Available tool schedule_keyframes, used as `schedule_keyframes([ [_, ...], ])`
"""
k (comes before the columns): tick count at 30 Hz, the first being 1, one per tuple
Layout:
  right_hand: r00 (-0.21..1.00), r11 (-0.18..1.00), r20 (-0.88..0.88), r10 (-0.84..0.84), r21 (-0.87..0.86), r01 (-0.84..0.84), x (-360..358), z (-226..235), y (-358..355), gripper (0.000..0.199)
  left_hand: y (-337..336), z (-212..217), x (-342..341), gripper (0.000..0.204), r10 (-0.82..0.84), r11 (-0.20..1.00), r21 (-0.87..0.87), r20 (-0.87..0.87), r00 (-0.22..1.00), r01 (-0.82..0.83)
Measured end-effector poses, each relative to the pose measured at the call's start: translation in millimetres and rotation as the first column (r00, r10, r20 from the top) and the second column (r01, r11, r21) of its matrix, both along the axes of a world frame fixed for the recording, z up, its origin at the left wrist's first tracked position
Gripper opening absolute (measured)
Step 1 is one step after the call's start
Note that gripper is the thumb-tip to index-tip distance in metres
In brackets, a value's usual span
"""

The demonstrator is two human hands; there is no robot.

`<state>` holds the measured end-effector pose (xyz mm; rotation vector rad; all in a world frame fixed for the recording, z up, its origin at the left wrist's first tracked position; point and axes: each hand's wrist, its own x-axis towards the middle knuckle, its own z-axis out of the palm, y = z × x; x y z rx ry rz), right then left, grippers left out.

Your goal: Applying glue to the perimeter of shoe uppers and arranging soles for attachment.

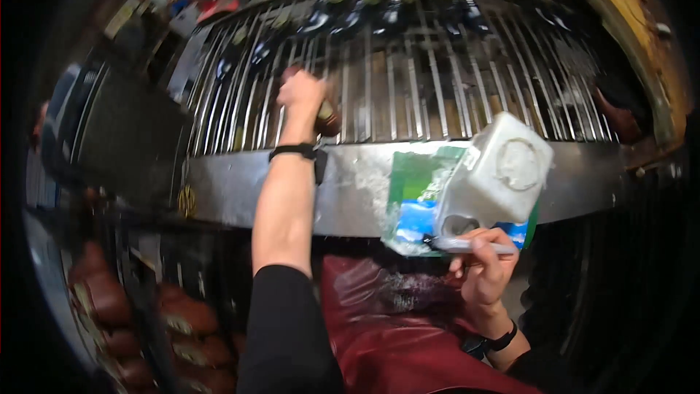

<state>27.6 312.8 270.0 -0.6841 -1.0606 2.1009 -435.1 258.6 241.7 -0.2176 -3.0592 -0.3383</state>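
Note:
My left hand [302,93] reaches out over the metal rack and is closed around a brown leather shoe [329,122]. The hand covers much of the shoe, and motion blurs it. Near the front edge, my right hand [487,266] grips the pale handle of a brush [467,245], whose dark tip points left. That tip is beside the opening of a white plastic jug [503,171], stained with dried residue. Beneath the jug lies a green and blue plastic bag [412,186] smeared with white.
Several glossy black shoes [394,14] line the far side of the slatted metal rack [437,95]. A metal ledge [343,190] runs along its near side. Brown shoes [186,314] sit on shelving at lower left. A dark panel [127,120] stands left; a wooden edge [631,22] borders the right.

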Motion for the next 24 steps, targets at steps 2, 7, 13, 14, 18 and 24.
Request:
schedule_keyframes([
  [2,0.998,0.999,0.053,0.039,0.030,-0.040,0.7,2.6,-5.1,0.016,-25.4,-4.9,-0.5,0.075,0.020,0.989,0.143,0.039,0.999,-0.026],
  [7,0.992,0.980,0.123,-0.029,0.200,0.004,14.1,-9.3,-14.7,0.020,-100.2,-48.2,133.3,0.069,-0.021,0.868,0.458,-0.350,0.937,0.191],
  [13,0.975,0.976,0.222,0.008,0.212,-0.057,32.6,-29.0,-26.4,0.023,-291.9,-67.9,348.1,0.017,0.179,0.957,0.291,-0.591,0.787,0.002],
  [14,0.972,0.972,0.229,-0.047,0.235,-0.009,36.8,-29.8,-23.9,0.025,-321.4,-67.9,362.9,0.016,0.202,0.976,0.194,-0.637,0.744,-0.098],
  [18,0.967,0.965,0.238,-0.086,0.263,0.021,55.1,-29.6,-12.9,0.024,-359.1,43.2,377.9,0.043,0.105,0.946,-0.108,-0.789,0.605,-0.306],
  [24,0.997,0.984,0.077,-0.033,0.176,0.019,44.9,-27.4,-16.9,0.017,-493.2,136.5,303.3,0.091,0.773,0.620,-0.158,-0.039,0.633,-0.768],
])
